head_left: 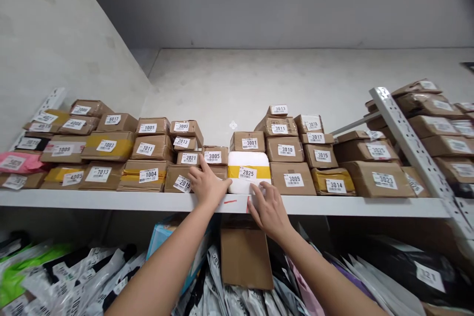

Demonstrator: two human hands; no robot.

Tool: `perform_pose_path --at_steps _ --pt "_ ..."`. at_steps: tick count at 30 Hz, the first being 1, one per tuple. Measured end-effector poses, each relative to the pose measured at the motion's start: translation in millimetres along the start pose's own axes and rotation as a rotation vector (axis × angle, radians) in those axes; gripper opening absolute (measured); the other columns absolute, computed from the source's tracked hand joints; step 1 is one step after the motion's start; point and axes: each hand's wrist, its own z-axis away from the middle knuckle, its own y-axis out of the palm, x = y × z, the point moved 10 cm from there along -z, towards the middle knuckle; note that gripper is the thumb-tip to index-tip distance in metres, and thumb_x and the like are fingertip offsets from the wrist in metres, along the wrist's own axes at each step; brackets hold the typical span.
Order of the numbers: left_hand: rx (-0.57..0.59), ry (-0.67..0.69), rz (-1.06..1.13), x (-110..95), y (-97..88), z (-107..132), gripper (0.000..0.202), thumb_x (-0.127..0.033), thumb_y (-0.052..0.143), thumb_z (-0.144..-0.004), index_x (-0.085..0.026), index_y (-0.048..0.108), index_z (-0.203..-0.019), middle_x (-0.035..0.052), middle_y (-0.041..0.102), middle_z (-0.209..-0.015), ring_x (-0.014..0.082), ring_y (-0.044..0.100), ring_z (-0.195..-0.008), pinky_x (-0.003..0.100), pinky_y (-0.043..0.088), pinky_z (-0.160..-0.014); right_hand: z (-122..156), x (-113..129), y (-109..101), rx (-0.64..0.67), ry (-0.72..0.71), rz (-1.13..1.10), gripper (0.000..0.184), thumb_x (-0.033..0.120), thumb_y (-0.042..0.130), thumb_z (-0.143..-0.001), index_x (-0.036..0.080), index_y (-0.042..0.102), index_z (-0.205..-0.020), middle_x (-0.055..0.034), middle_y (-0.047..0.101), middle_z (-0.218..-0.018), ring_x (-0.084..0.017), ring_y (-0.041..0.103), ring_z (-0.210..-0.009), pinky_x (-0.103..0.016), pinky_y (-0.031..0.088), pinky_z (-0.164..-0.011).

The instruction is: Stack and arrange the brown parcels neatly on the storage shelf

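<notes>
A white packet (pixel 249 167) on the shelf (pixel 122 199)
It sits between brown boxes (pixel 292 180), with a yellow band across its front. The left hand (pixel 206 185) has an open grip — fingers spread, thumb by the packet's left side. The right hand (pixel 271 207) is open too, fingers bent near its low right corner.

What you can't fully see along the shelf (pixel 92 199)
Your left hand (pixel 206 183) hides part of the box (pixel 172 176) marked 2015 near the front edge; fine print on its label (pixel 182 184) is too small. The picture cuts off your forearms (pixel 163 261) and the pink bag (pixel 22 162) at the left end.
</notes>
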Motion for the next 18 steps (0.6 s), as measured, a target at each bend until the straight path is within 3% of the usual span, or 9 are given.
perform_pose_path --at_steps 6,11,15,18 --pt "-0.031 -0.030 0.029 -1 -9.6 1 0.108 -0.040 0.080 -0.054 -0.020 0.025 -0.145 0.0174 0.043 -0.116 0.0385 0.047 -0.112 0.045 0.043 -0.092 4 -1 2 -0.023 -0.010 0.006 0.044 0.037 0.045 -0.093 0.008 0.050 -0.125 -0.0161 0.047 -0.105 -0.029 0.043 -0.095 -0.047 0.053 -0.080" --pt "-0.038 -0.035 0.032 2 -8.2 8 0.113 -0.041 0.078 -0.058 -0.013 0.014 -0.148 0.0205 0.043 -0.122 0.0394 0.046 -0.115 0.050 0.041 -0.097 -3 -3 0 -0.038 0.046 -0.053 0.045 0.035 0.047 -0.089 0.008 0.050 -0.125 -0.0164 0.049 -0.103 -0.029 0.046 -0.091 -0.050 0.053 -0.077" --pt "-0.018 -0.032 0.036 4 1.3 6 0.115 -0.041 0.079 -0.060 -0.006 0.013 -0.148 0.0234 0.044 -0.123 0.0388 0.046 -0.117 0.049 0.038 -0.101 -49 -8 -3 -0.017 0.175 -0.240 0.053 0.036 0.053 -0.085 0.006 0.049 -0.128 -0.0204 0.052 -0.111 -0.032 0.050 -0.099 -0.051 0.052 -0.084" --pt "-0.050 -0.022 0.044 2 -1.6 5 0.113 -0.041 0.079 -0.060 -0.003 0.016 -0.146 0.0236 0.045 -0.122 0.0381 0.045 -0.117 0.049 0.036 -0.103 -104 -2 12 0.196 0.192 -0.436 0.073 0.032 0.061 -0.078 0.011 0.035 -0.143 -0.0213 0.042 -0.137 -0.034 0.050 -0.117 -0.048 0.050 -0.094"
